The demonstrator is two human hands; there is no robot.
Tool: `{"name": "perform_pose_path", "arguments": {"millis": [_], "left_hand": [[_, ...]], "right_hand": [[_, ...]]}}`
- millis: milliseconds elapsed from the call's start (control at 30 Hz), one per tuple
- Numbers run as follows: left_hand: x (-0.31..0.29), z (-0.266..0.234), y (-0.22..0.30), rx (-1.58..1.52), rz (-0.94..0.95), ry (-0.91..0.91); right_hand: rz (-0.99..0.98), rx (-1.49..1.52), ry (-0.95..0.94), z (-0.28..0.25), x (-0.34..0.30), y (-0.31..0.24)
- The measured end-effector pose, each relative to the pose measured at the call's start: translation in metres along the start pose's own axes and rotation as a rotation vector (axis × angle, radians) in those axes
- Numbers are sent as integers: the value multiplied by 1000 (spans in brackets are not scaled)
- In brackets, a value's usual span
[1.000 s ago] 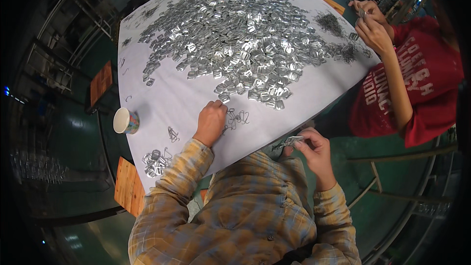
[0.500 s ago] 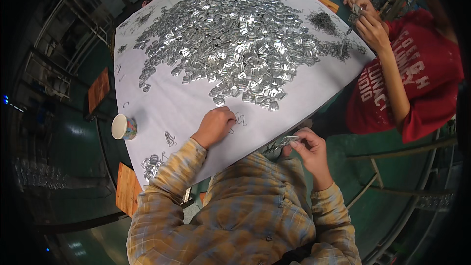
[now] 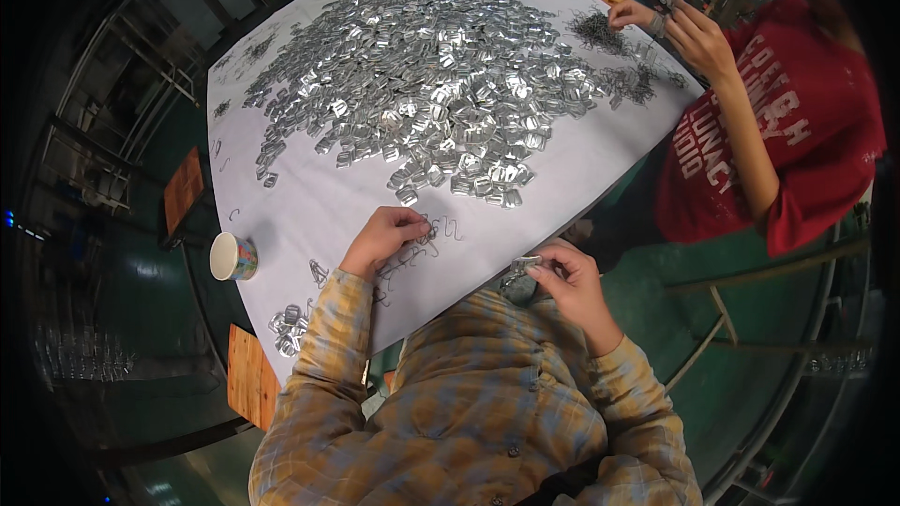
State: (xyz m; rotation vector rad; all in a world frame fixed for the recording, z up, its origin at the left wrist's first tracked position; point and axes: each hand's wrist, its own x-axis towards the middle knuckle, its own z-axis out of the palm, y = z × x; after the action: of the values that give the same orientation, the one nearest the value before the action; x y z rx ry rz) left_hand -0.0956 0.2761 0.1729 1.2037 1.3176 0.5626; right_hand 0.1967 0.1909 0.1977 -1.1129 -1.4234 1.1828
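Note:
Over the white-covered table, my left hand point(image 3: 382, 238) has its thumb and fingertips pinched together on a thin dark wire hook point(image 3: 431, 232). Several similar loose hooks point(image 3: 452, 227) lie beside and below those fingers. Past the table's front edge, in front of my body, my right hand point(image 3: 574, 289) grips a small stack of flat silvery metal buckles point(image 3: 525, 270) between thumb and fingers. How many pieces it holds is hard to tell. A large heap of the same shiny buckles point(image 3: 441, 84) spreads over the table beyond my hands.
A paper cup point(image 3: 232, 257) stands at the table's left edge, with a small pile of buckles point(image 3: 288, 328) nearer me. Dark hook piles point(image 3: 595, 30) lie at the far right. On the right, a co-worker in a red shirt point(image 3: 750, 122) handles metal pieces. Wooden stools point(image 3: 251, 375) flank the left side.
My left hand has moved slightly left, uncovering more hooks beneath it. My right hand has shifted a little left and down with the buckles. The co-worker's hands have separated, one reaching toward the hook pile.

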Motion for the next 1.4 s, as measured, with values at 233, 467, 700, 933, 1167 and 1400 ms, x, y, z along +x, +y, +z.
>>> {"name": "perform_pose_path", "arguments": {"millis": [233, 467, 700, 933, 1167, 1400], "left_hand": [[-15, 37, 20, 27, 224, 64], [-41, 95, 52, -302, 433, -204], [-44, 109, 52, -26, 585, -4], [-45, 123, 43, -140, 570, 59], [-55, 123, 34, -80, 648, 68], [-63, 128, 31, -75, 602, 55]], "right_hand": [[-42, -81, 18, 4, 2, -1], [-40, -92, 21, 5, 3, -1], [-41, -175, 96, 8, -1, 2], [-59, -180, 83, 10, -2, 7], [-105, -214, 94, -6, 35, 38], [-78, -784, 145, 16, 86, 72]]}}
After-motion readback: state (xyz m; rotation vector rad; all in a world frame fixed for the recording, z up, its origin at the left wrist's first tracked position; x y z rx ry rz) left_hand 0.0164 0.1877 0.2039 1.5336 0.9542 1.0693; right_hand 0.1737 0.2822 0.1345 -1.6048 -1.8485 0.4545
